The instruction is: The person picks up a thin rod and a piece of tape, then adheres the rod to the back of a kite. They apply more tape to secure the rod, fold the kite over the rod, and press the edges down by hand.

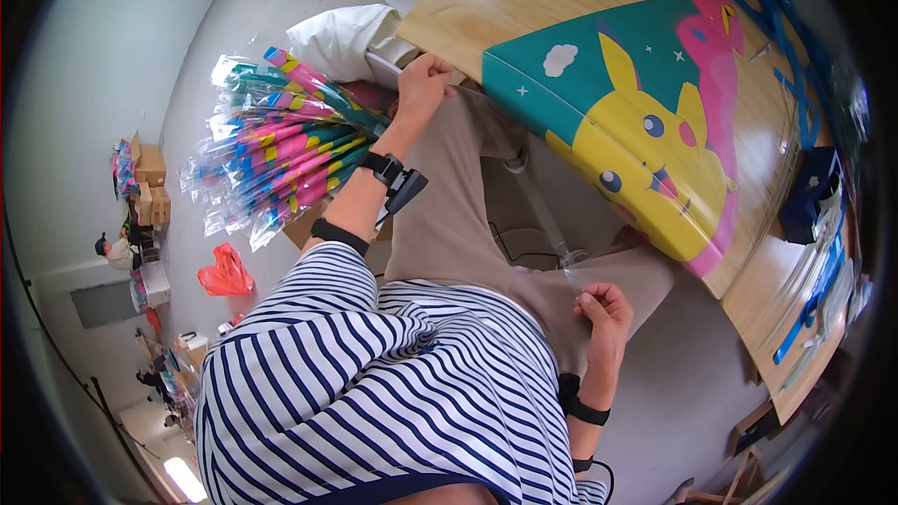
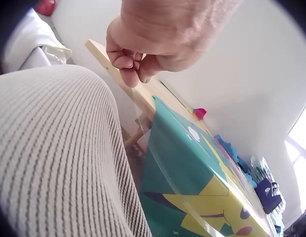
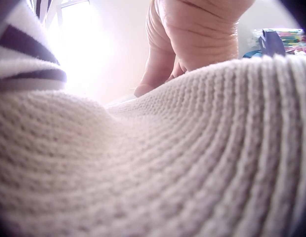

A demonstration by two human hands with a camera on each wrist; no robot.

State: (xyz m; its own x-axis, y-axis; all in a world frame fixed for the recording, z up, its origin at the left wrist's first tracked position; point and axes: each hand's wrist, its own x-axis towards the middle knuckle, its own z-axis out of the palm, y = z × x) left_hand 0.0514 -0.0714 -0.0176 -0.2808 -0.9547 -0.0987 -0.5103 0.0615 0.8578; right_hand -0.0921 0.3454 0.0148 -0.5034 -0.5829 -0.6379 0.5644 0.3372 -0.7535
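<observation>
Teal and yellow cartoon sheet (image 1: 645,122), one large piece printed with a yellow character and a pink band, lies flat on the wooden desk (image 1: 486,0), its near corner just past the person's knee. Left hand (image 1: 423,84) hangs at the desk's near edge with its fingers curled in; in the left wrist view the fingertips (image 2: 130,69) bunch together, and I cannot tell whether this grip pinches anything. Right hand (image 1: 606,310) rests on the beige ribbed trousers (image 1: 449,224) at the thigh, its fingers curled round a thin clear film (image 1: 569,262) that runs up toward the sheet; the grip is narrow. One bundle of wrapped colourful packs (image 1: 281,145) stands beside the left forearm, too many to count. Two wrist cameras are strapped on, one per arm. One red bag (image 1: 224,273) lies on the floor.
</observation>
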